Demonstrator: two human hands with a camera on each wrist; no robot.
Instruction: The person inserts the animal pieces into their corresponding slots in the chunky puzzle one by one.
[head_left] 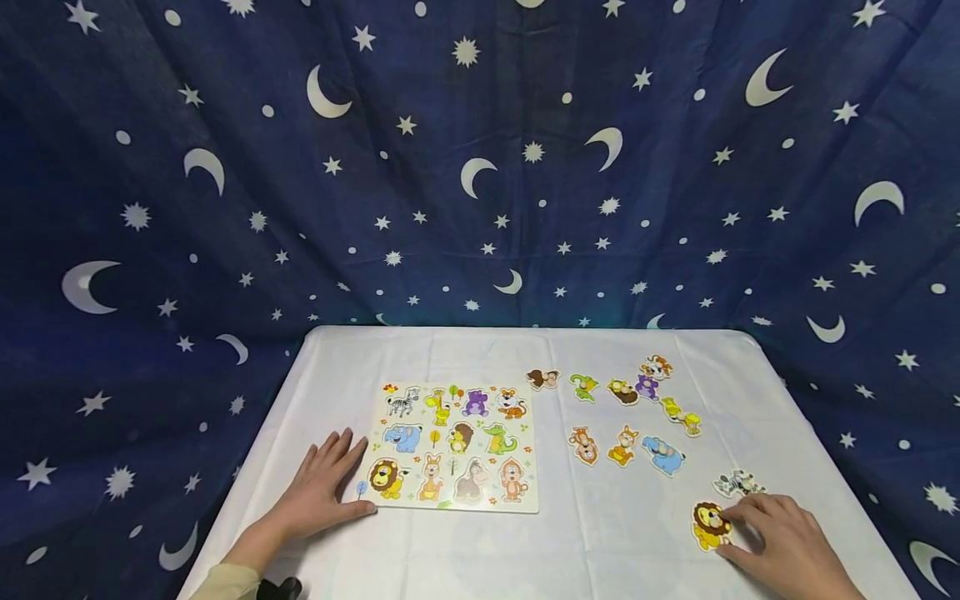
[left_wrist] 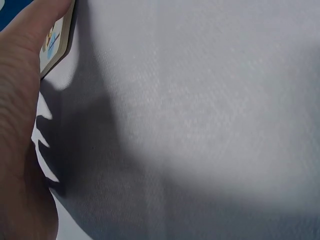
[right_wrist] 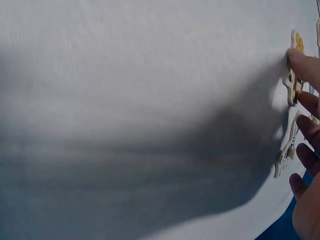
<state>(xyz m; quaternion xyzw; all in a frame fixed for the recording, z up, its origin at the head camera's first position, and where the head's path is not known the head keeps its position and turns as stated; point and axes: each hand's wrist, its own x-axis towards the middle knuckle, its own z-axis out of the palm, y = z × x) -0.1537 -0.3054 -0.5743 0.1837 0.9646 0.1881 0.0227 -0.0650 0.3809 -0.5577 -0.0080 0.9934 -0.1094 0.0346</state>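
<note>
Pinched: lion piece (head_left: 708, 528) in the right hand (head_left: 787, 535)!

Head view: it's near right on the white cloth (head_left: 465, 560), thumb and forefinger nipping its edge; light and stiff, I'd judge, sturdy enough, perhaps slippery underneath, so edges look the best hold; the left hand (head_left: 318, 483), fingers spread and gripping nothing, rests beside the puzzle board (head_left: 480, 508); counting now: one board, eleven printed animals (head_left: 402, 438), eleven loose pieces (head_left: 663, 456), lion included, one of each animal.

Left wrist: just a digit at the board's corner.

Right wrist: digits against the lion piece, whose edge shows thin; one zebra piece (right_wrist: 286, 155) just beside.
</note>
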